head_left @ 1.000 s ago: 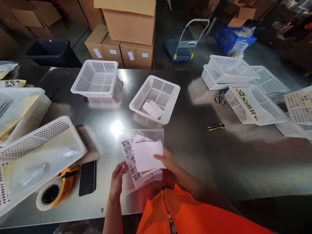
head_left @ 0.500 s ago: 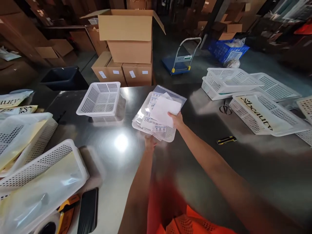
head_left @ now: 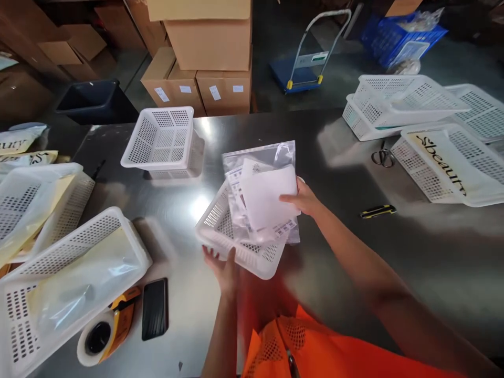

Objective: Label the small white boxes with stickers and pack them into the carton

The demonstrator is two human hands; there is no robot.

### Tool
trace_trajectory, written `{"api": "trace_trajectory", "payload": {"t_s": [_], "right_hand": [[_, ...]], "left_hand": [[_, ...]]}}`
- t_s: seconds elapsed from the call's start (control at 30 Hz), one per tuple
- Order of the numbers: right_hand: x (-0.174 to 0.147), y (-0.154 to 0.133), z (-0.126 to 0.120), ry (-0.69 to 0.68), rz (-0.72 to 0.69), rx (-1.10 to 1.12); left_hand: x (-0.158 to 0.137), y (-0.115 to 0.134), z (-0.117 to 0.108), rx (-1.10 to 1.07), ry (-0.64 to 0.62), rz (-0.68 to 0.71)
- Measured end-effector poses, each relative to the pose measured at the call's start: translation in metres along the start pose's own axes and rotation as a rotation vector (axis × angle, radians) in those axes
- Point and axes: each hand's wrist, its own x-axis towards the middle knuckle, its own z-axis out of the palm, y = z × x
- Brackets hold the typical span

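Note:
A white perforated plastic basket (head_left: 214,231) lies at an angle on the metal table before me. My left hand (head_left: 222,268) is at its near side, thumb and fingers apart against the outer wall. My right hand (head_left: 303,198) grips a stack of white paper (head_left: 268,197) by its right edge, thumb on top. A clear plastic bag (head_left: 283,152) lies under that paper, with printed label sheets (head_left: 235,181) in or beneath it. Paper and bag overlap the basket and cover much of its inside. What my right fingers touch underneath is hidden.
Another white basket (head_left: 157,139) stands at the back left. More baskets hold bags at left (head_left: 114,231) and right (head_left: 417,152). A phone (head_left: 155,308), tape dispenser (head_left: 118,328), yellow-black cutter (head_left: 378,211) and scissors (head_left: 382,156) lie about. Cartons (head_left: 224,89) stand behind.
The basket, paper and bag have come nearer to me. My left hand has shifted down and left along the basket, its fingers now spread. The whole view has tipped downward.

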Motion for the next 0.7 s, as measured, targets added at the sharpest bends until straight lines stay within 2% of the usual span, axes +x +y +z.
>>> {"api": "trace_trajectory", "payload": {"t_s": [0.03,0.07,0.13,0.2,0.23,0.33,0.4,0.5,0.6,0.7], "right_hand": [[-0.015,-0.001,-0.001,-0.100,0.018,0.027],[-0.029,-0.002,-0.001,-0.188,0.051,0.050],[-0.049,-0.001,0.007,-0.309,0.129,0.065],[-0.061,0.002,0.018,-0.338,0.185,0.031],[-0.066,0.004,0.023,-0.315,0.197,-0.002],[-0.079,0.013,0.025,-0.136,0.179,-0.092],[-0.092,0.023,0.011,0.007,0.164,-0.089],[-0.121,0.044,-0.026,0.138,0.198,0.019],[-0.154,0.065,-0.066,0.170,0.282,0.118],[-0.175,0.078,-0.086,0.136,0.336,0.114]], "left_hand": [[-0.008,0.000,-0.017,-0.022,0.073,0.037],[-0.014,0.002,-0.032,-0.068,0.087,0.090],[-0.020,0.009,-0.055,-0.162,-0.038,0.162],[-0.018,0.017,-0.074,-0.198,-0.194,0.139],[-0.016,0.021,-0.084,-0.187,-0.212,0.105],[-0.011,0.026,-0.121,-0.129,-0.112,0.076],[-0.009,0.024,-0.150,-0.087,-0.078,0.056],[-0.002,0.012,-0.187,0.015,-0.096,-0.040],[0.011,-0.010,-0.202,0.136,-0.072,-0.139],[0.022,-0.037,-0.196,0.197,-0.005,-0.170]]}}
